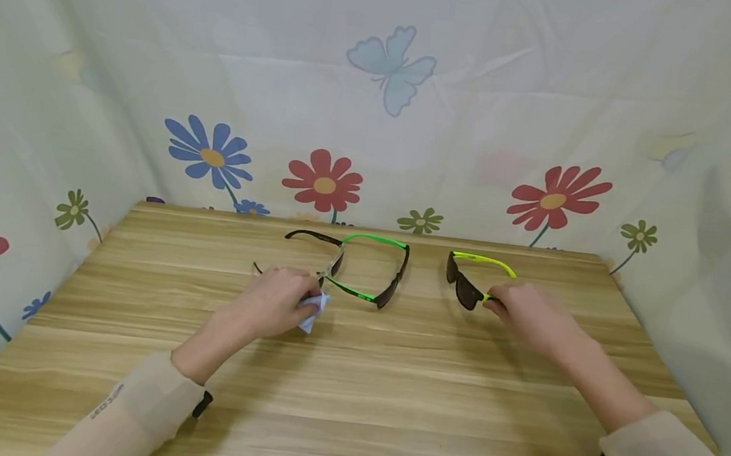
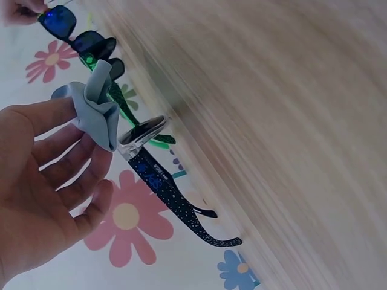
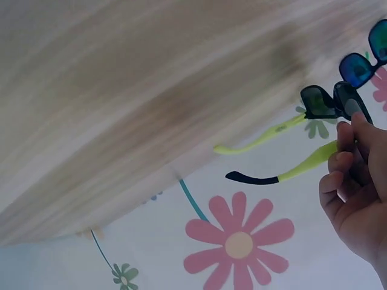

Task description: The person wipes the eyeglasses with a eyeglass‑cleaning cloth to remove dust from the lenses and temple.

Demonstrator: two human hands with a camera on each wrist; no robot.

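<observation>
The left hand (image 1: 279, 301) pinched a cloth (image 1: 312, 314); the right hand (image 1: 528, 314) gripped the yellow glasses (image 1: 468, 294) by 1 arm (image 3: 308, 164), right of the green pair (image 1: 388, 292) and the black-armed pair (image 2: 160, 181) on the worktop (image 1: 399, 405). A light grip, clear of the lenses (image 3: 317, 101), seemed best.

the pale blue cloth (image 1: 313, 314) is crumpled in the pinch of your left hand (image 1: 276, 300), and the black-framed sunglasses (image 1: 467, 294), dark-lensed with yellow-green arms unfolded, face left, gripped by your right hand (image 1: 528, 314) near the closer hinge.
</observation>
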